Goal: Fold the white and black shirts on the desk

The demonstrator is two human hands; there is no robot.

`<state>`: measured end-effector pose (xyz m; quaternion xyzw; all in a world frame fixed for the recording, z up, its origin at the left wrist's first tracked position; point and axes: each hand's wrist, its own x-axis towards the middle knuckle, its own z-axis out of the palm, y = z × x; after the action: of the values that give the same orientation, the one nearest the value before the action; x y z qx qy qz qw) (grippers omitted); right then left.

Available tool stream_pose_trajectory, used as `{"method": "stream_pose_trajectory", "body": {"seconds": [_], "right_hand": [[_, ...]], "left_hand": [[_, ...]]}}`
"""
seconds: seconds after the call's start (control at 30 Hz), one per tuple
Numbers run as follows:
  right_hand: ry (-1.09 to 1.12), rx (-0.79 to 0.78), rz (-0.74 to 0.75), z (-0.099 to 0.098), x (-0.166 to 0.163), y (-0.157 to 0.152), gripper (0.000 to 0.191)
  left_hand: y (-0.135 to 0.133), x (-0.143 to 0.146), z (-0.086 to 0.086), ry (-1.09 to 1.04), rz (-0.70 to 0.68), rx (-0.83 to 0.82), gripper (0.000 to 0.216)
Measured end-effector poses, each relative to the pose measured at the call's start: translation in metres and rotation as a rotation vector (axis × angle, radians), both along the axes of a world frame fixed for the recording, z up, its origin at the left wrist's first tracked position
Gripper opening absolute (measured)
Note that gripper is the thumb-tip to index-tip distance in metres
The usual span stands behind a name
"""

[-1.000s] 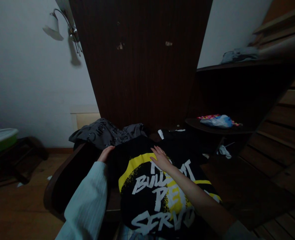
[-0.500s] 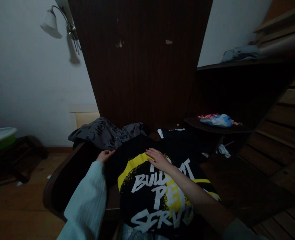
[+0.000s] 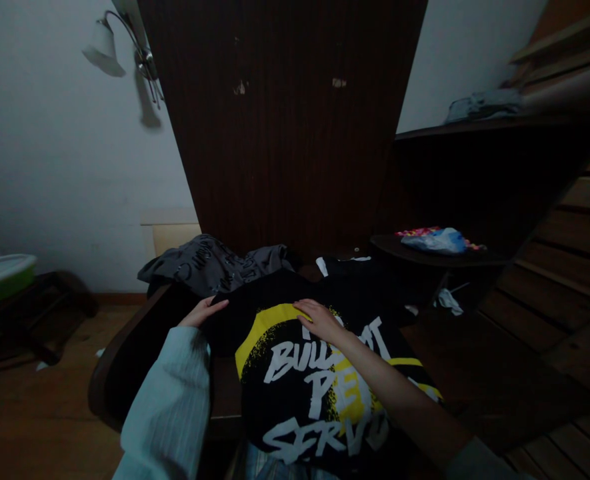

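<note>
A black T-shirt (image 3: pixel 285 360) with white lettering and a yellow band lies spread out in front of me, its lower end near my lap. At its upper left, my left hand (image 3: pixel 203 312) pinches the dark sleeve between thumb and fingers. My right hand (image 3: pixel 319 320) rests flat on the printed front, over the yellow band and the top of the lettering, fingers stretched out. Beyond the left hand, a grey garment with dark writing (image 3: pixel 209 263) lies crumpled.
A dark wooden panel (image 3: pixel 285 133) rises behind the clothes. On the right, a shelf holds a plastic bag (image 3: pixel 439 240); folded cloth (image 3: pixel 485 105) lies above. A curved dark armrest (image 3: pixel 109 373) is at left, with a green-sided tub (image 3: pixel 5 277) farther off. A wall lamp (image 3: pixel 103 50) hangs upper left.
My left hand has shifted slightly left and turned, its thumb now on top of the fabric, and the sleeve is drawn outward and up. My right hand stays in place.
</note>
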<state>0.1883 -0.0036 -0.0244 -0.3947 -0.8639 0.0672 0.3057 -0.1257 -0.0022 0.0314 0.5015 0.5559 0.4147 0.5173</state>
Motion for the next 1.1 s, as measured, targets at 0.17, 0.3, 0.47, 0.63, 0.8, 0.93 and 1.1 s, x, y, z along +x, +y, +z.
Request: {"method": "stream_pose_trajectory", "body": {"seconds": [0.17,0.3,0.47,0.63,0.8,0.93,1.1], "right_hand": [[0.014,0.016,0.003,-0.003,0.000,0.001,0.035],[0.040,0.033,-0.013,-0.006,0.001,0.004,0.032],[0.080,0.039,-0.047,-0.003,0.001,0.004,0.026],[0.111,0.026,-0.242,0.002,0.001,0.000,0.022],[0.031,-0.120,-0.556,0.024,0.025,0.016,0.021],[-0.078,-0.223,-0.767,0.049,0.060,0.046,0.030],[-0.156,-0.312,-0.596,0.065,0.078,0.078,0.028]], "left_hand": [[0.014,-0.004,-0.010,0.188,0.213,0.060,0.033],[0.018,-0.008,-0.019,0.561,0.349,0.061,0.020],[0.016,-0.007,-0.020,0.674,0.332,0.031,0.016],[0.015,-0.006,-0.019,0.730,0.304,0.012,0.014],[0.018,-0.010,-0.022,0.757,0.328,0.036,0.012],[0.017,-0.013,-0.020,0.754,0.390,0.059,0.013],[0.012,-0.013,-0.016,0.747,0.442,0.085,0.012]]}}
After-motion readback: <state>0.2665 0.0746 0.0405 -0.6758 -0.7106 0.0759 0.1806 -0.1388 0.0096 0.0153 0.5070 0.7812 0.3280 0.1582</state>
